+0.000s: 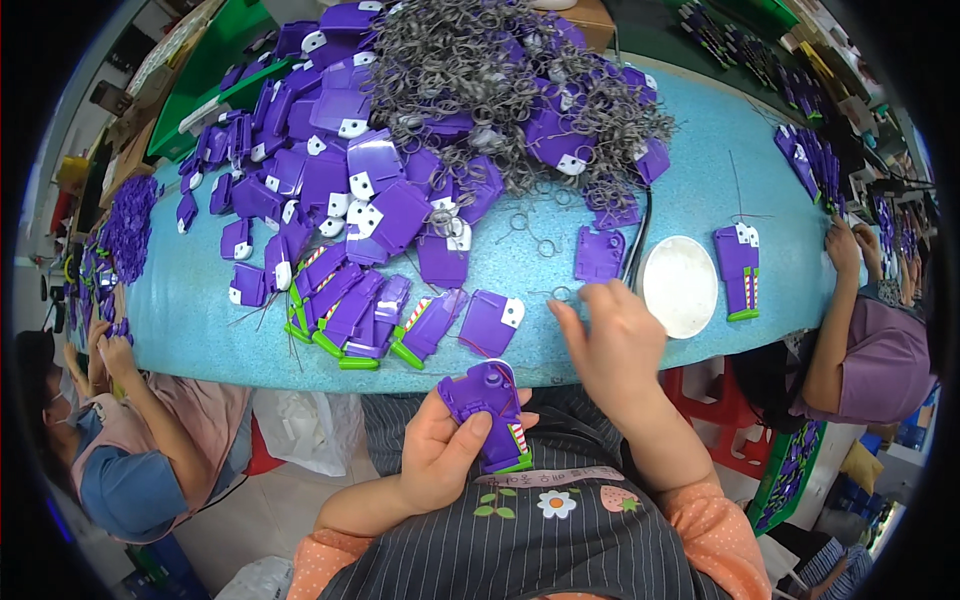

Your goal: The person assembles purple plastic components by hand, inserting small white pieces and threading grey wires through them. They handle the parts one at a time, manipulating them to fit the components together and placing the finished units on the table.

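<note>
Workpiece (495,398) sits gripped in the left hand (437,445), left of the loosely open right hand (620,345).

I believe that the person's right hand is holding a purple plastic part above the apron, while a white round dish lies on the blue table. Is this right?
Not quite: the left hand is holding the purple plastic part above the apron, as the head view shows. The white round dish does lie on the blue table.
</note>
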A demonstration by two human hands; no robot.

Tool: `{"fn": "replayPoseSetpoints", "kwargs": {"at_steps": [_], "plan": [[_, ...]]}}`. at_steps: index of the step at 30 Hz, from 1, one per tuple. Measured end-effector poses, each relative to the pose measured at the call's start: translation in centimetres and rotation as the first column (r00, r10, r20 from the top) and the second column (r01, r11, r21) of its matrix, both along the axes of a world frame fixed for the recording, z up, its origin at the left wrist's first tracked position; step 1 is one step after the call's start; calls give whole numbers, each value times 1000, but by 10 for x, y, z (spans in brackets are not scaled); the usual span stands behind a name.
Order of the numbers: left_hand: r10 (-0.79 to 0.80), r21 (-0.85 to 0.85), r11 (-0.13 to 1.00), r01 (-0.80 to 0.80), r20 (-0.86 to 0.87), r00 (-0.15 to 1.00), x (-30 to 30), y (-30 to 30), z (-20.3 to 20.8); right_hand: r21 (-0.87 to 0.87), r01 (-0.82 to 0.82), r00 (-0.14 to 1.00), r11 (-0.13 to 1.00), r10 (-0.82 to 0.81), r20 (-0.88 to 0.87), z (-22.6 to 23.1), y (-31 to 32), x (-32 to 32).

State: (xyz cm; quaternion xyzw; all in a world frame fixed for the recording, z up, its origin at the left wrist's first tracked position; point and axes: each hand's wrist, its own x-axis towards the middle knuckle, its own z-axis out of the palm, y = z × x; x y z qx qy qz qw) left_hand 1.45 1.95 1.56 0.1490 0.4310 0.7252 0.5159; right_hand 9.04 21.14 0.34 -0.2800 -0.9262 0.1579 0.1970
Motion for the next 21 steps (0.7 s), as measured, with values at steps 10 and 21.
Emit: {"fn": "replayPoseSetpoints", "kwargs": {"at_steps": [10, 21], "plan": [[25, -110, 994, -25, 0, 1000, 6, -1, 4, -75, 128, 967, 989, -141, -211, 48, 42, 74], [-120, -110, 986, 128, 77, 990, -1, 7, 6, -449, 128, 884, 884, -307, -353, 51, 34, 74]]}}
